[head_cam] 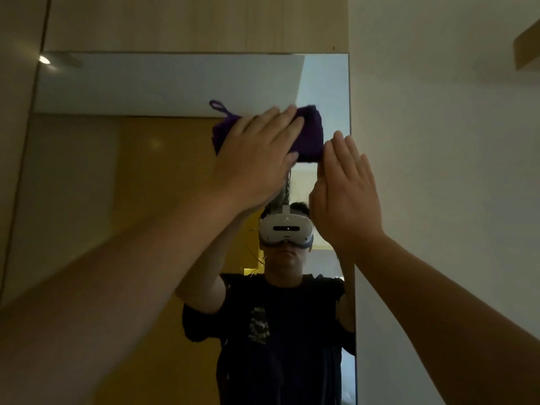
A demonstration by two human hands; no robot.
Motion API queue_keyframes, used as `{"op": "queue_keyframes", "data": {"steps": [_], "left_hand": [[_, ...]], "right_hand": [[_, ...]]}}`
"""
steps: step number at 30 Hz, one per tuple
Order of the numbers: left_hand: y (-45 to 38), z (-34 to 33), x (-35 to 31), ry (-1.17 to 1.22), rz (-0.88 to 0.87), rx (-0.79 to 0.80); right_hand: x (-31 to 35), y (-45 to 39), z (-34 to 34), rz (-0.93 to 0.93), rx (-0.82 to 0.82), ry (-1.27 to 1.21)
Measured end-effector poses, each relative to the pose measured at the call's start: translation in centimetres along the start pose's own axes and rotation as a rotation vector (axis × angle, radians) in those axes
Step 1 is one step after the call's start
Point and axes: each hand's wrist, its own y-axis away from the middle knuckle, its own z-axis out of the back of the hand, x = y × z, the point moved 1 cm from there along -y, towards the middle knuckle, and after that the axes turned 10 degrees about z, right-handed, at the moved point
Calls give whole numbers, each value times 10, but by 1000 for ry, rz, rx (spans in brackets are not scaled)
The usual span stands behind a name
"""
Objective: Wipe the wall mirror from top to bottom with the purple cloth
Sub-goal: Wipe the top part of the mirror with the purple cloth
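Wall mirror (131, 176): we pin the seemingly soft, light purple cloth (310, 133) under a flat left hand (257, 154); right hand (346, 197) open beside.

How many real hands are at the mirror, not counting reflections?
2. The left hand presses the purple cloth on the upper mirror; the right hand lies flat beside the cloth, at the mirror's right edge. None seem hidden.

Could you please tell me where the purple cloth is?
In the head view, the fuzzy purple cloth is pressed on the upper wall mirror by the left hand, right of centre.
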Motion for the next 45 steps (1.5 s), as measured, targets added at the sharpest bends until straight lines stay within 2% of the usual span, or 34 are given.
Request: {"op": "queue_keyframes", "data": {"steps": [5, 11, 15, 19, 22, 26, 30, 38, 41, 45], "left_hand": [[79, -2, -15, -27, 21, 32], [148, -5, -25, 0, -2, 51], [173, -3, -28, 3, -17, 33], [174, -6, -29, 17, -16, -13], [172, -9, -24, 35, -26, -51], [141, -5, -17, 167, 24, -142], [61, 13, -19, 308, 51, -222], [-125, 25, -33, 114, 117, -193], [-156, 22, -40, 50, 129, -127], [-157, 3, -44, 29, 113, 11]], "right_hand": [[2, 2, 6, -18, -57, -143], [-3, 2, 12, -10, -86, -175], [-34, 0, 28, -64, -50, -50], [-73, 3, 27, -102, 157, 203], [-80, 7, 20, -81, 210, 281], [-80, 7, 21, -82, 222, 296], [-79, 7, 19, -76, 235, 310], [-82, 9, 19, -65, 217, 302], [-82, 9, 19, -69, 210, 301], [-82, 9, 18, -66, 207, 279]]}}
